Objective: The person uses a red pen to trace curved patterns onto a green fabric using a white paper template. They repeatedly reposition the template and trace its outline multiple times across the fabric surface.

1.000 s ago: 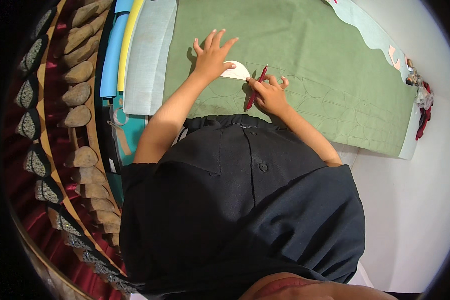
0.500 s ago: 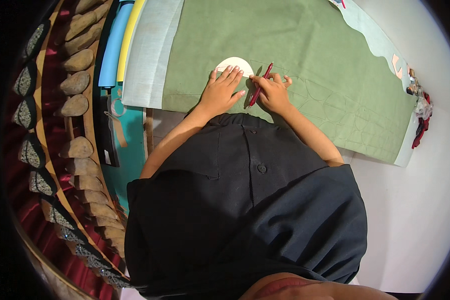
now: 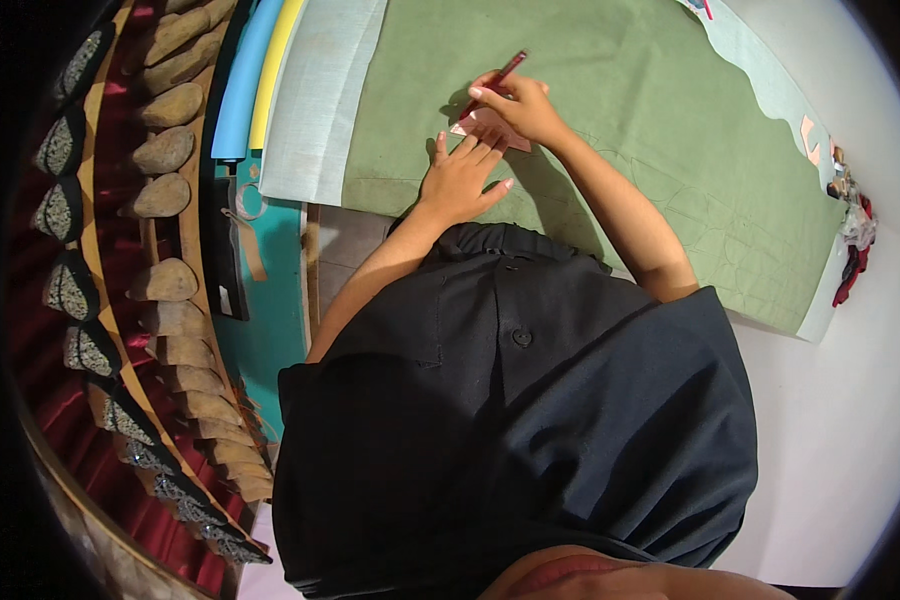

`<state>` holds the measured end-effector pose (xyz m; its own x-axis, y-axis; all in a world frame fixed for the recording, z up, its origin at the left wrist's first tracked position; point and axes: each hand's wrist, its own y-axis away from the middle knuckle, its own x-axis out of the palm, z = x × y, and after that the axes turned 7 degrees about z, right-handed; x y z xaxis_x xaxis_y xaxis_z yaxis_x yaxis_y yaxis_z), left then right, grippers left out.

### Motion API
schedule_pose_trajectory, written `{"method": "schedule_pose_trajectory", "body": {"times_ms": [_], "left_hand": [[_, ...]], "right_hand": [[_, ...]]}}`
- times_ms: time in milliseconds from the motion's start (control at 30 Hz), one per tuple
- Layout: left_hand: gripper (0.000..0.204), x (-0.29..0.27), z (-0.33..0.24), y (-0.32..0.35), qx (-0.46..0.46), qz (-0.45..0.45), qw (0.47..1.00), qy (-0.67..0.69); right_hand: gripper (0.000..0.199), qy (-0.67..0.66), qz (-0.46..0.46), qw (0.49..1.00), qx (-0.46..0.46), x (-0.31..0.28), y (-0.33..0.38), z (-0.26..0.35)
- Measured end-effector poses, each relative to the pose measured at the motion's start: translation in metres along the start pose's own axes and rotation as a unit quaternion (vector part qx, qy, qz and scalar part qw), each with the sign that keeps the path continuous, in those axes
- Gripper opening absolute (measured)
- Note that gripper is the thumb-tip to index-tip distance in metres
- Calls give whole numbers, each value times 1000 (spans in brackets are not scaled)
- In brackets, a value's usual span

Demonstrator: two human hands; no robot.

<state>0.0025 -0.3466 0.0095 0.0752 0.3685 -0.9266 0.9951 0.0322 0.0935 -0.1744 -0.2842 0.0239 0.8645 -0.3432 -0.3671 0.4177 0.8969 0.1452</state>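
A small pale template (image 3: pixel 515 140) with a curved edge lies on a green sheet of material (image 3: pixel 610 70), shaded by my right hand. My left hand (image 3: pixel 460 182) rests flat on its near side, fingers spread and fingertips pressing on it. In my right hand (image 3: pixel 526 108) is a dark red pen (image 3: pixel 511 66), held tilted above the template's far edge. Its lower end points down at the template's far left side; my fingers partly hide the shaft. Thin drawn outlines run across the green sheet to the right of my hands.
A pale blue-grey sheet shows under the green one at left. Beside it stand blue (image 3: pixel 250 80) and yellow (image 3: pixel 275 75) rolls. Rows of shoe lasts (image 3: pixel 165 195) and beaded dark shoe pieces (image 3: pixel 60 210) line the far left. A tangle of scraps (image 3: pixel 857 235) hangs at right.
My right hand has moved up and left, from the template's right end to over its far edge, with the pen. The left hand still presses the template down. The whole view has shifted slightly.
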Motion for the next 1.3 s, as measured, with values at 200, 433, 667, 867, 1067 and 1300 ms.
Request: {"method": "schedule_pose_trajectory", "body": {"times_ms": [200,433,667,867,1067,1300], "left_hand": [[58,3,1,0,-10,0,1000,15],[57,3,0,0,-15,-9,1000,19],[53,2,-2,0,-9,-44,999,-1],[53,4,-1,-1,-6,-51,999,1],[56,4,-1,-1,-16,-17,1000,0],[56,5,-1,-1,-25,0,1000,-16]], "right_hand": [[41,105,15,994,-21,13,-9,5],[42,109,6,993,-39,21,-11,-4],[41,144,18,989,-34,20,-11,2],[41,148,8,988,-45,20,-11,4],[38,197,10,979,-53,20,-13,-1],[36,245,-27,968,-43,3,-14,-11]]}}
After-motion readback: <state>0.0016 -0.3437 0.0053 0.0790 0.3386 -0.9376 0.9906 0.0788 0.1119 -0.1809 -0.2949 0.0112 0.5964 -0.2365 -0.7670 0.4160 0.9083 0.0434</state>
